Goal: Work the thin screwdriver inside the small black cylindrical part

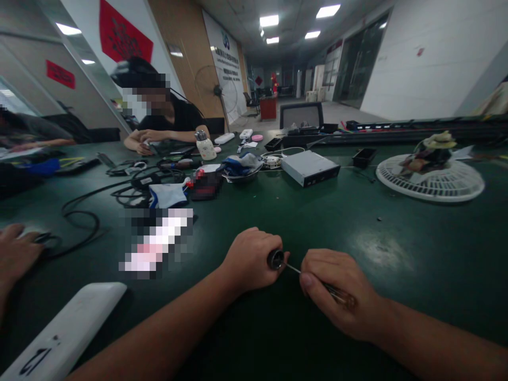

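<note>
My left hand [254, 262] is closed around a small dark cylindrical part [275, 259], whose round, hollow end faces right. What the part belongs to cannot be made out, since my fingers cover the rest. In my right hand [337, 291] is a screwdriver [343, 297] with a clear amber handle, wrapped by the fingers. Its thin metal shaft points left, and the tip reaches the open end of the dark part. Both hands are above the dark green table [317, 222], near its front.
A white marked case [67, 328] lies at front left, near another person's hand [16, 254]. Farther back are black cables [95, 217], a bowl with blue cloth [243, 166], a silver disc drive [310, 167] and a white fan grille [431, 177]. A person [170, 114] sits across the table.
</note>
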The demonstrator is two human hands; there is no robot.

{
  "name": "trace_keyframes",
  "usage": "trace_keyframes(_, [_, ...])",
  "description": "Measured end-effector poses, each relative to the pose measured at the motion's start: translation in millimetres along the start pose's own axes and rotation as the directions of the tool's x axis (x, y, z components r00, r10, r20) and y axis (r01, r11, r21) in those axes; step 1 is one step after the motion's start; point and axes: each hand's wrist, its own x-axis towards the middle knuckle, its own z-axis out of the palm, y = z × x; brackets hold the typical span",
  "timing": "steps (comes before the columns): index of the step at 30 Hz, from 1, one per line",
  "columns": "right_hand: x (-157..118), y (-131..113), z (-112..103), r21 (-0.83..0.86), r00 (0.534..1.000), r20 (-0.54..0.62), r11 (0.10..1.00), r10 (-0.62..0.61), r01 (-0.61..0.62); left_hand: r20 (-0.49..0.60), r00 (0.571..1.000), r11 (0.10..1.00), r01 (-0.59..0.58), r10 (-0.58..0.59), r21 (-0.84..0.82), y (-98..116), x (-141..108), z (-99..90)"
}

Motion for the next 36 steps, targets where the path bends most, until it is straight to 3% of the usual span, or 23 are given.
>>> trace_keyframes(5, [2.1,0.2,-0.3,0.008,0.992,0.11,0.998,-0.065,0.065,-0.002,1.0,1.0,-0.011,0.011,-0.008,-0.1,0.3,-0.5])
trace_keyframes(10, [1.9,0.2,-0.4,-0.046,1.0,-0.002,0.999,-0.022,0.022,-0.005,1.0,1.0,-0.006,0.006,0.003,0.7,0.8,-0.3])
trace_keyframes(15, [1.0,0.1,0.4,-0.006,0.995,0.089,0.999,-0.047,0.048,-0.002,1.0,1.0,-0.006,0.006,-0.004,0.1,0.0,0.4])
trace_keyframes(19, [1.5,-0.3,0.4,-0.04,1.0,-0.016,0.999,-0.014,0.014,-0.002,1.0,1.0,-0.006,0.006,-0.002,-0.2,-0.1,0.2])
trace_keyframes(24, [1.1,-0.3,-0.8,0.021,0.992,0.096,0.996,-0.085,0.083,-0.009,1.0,1.0,-0.016,0.017,0.009,0.1,0.3,0.0])
trace_keyframes(30, [0.0,1.0,-1.5,-0.034,1.0,-0.024,0.999,-0.019,0.018,-0.004,1.0,1.0,-0.009,0.009,0.005,1.0,0.4,-0.2])
trace_keyframes(36, [1.0,1.5,-0.5,0.05,0.994,0.087,0.996,-0.072,0.068,-0.01,1.0,1.0,-0.017,0.017,0.002,0.7,0.4,0.2])
